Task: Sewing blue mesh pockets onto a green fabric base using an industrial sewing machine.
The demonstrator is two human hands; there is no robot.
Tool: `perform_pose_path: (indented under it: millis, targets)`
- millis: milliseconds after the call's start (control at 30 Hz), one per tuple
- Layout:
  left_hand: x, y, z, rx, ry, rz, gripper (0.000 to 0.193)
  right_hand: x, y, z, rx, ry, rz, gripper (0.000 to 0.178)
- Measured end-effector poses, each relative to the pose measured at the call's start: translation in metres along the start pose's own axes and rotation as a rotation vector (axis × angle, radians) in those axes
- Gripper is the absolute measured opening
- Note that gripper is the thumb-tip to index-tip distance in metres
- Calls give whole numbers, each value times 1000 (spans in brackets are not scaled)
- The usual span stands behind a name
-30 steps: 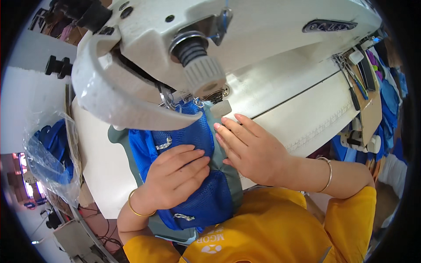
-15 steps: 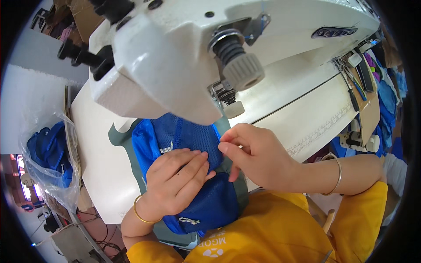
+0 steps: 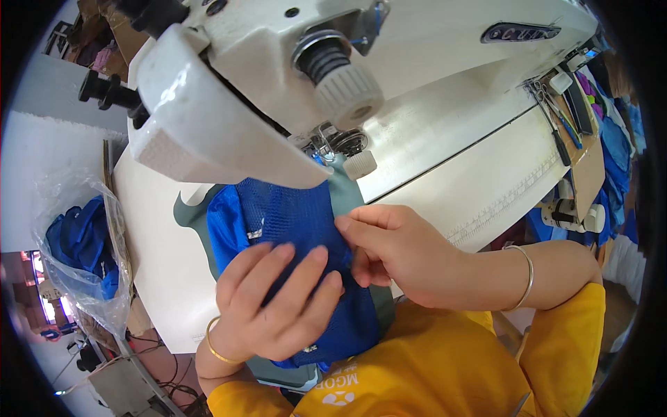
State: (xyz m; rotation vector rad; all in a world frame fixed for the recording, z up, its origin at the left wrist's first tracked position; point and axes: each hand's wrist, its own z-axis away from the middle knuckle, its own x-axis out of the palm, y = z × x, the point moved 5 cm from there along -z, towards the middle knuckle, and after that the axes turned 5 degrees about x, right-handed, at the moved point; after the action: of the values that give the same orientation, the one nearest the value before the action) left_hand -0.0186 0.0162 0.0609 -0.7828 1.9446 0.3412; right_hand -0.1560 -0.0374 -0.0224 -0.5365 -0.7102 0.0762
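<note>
A blue mesh fabric piece (image 3: 292, 208) with shiny blue cloth at its left side lies over a grey-green fabric panel (image 3: 345, 191). Its far end runs under the head of a white sewing machine (image 3: 215, 132), near the presser foot (image 3: 325, 142). My left hand (image 3: 278, 302) hovers over or lightly touches the mesh, fingers spread and slightly bent. At the right edge of the blue mesh, my right hand (image 3: 399, 254) pinches the fabric between thumb and curled fingers. A pale cord end (image 3: 257, 233) shows on the mesh. The needle point is hard to make out.
The white sewing table (image 3: 163, 278) has a printed ruler strip (image 3: 500, 208) on the right. Scissors (image 3: 549, 111) and other tools lie at the far right. A clear plastic bag (image 3: 83, 250) of blue fabric hangs at the left, beyond the table edge.
My left hand has lifted and spread its fingers from lying flat and together. My right hand has shifted slightly toward me, still pinching the edge. The machine appears farther left in view.
</note>
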Motion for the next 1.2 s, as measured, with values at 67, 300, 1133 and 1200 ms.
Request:
perform_pose_path:
  millis: [67,300,1133,1200]
  targets:
    - [-6,11,0,86,-47,-147,17,2,-5,1,-22,-31,-30,26]
    - [7,17,-9,34,-187,-401,25,6,-2,-4,-69,-110,-151,24]
    - [14,-10,15,-258,-57,-4,46,3,-45,0,-1736,-135,1349,29]
    - [13,-13,16,-272,-13,6,43,2,-46,-5,-1698,-183,1203,28]
